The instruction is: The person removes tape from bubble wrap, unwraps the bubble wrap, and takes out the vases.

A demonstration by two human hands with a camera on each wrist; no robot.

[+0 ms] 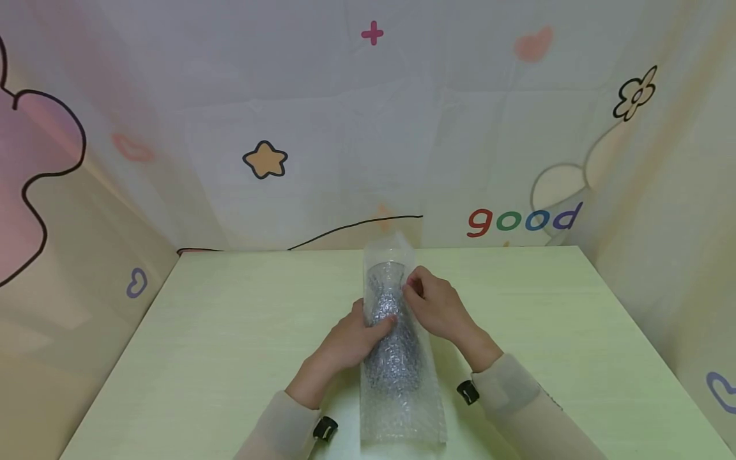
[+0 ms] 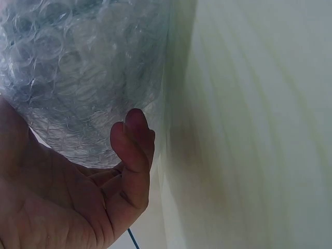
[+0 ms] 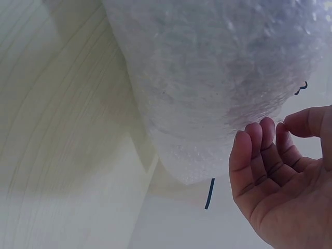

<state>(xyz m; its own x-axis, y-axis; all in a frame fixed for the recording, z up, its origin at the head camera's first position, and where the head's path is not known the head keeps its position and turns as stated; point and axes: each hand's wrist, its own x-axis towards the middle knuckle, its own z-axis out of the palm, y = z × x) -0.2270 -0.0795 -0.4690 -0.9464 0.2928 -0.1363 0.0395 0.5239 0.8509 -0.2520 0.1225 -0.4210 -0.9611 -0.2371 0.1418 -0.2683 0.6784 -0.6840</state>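
Note:
A dark, vase-shaped thing [image 1: 393, 354] with a narrower neck shows through a layer of clear bubble wrap [image 1: 402, 418]. The wrap extends past it at both ends. My left hand [image 1: 347, 338] grips the bundle from the left, thumb across the top. In the left wrist view, the fingers of that hand [image 2: 67, 202] curl around the side of the bubble wrap [image 2: 93, 67]. Near the neck, on the right, my right hand [image 1: 439, 306] pinches the wrap's edge. The right wrist view has its thumb and forefinger together at the bubble wrap [image 3: 207, 67].
Beneath the bundle is a pale green-white table [image 1: 230, 358]. A printed curtain [image 1: 322, 115] hangs behind the table's far edge and along both sides. Each sleeve has a small black band piece [image 1: 326, 429] near the cuff.

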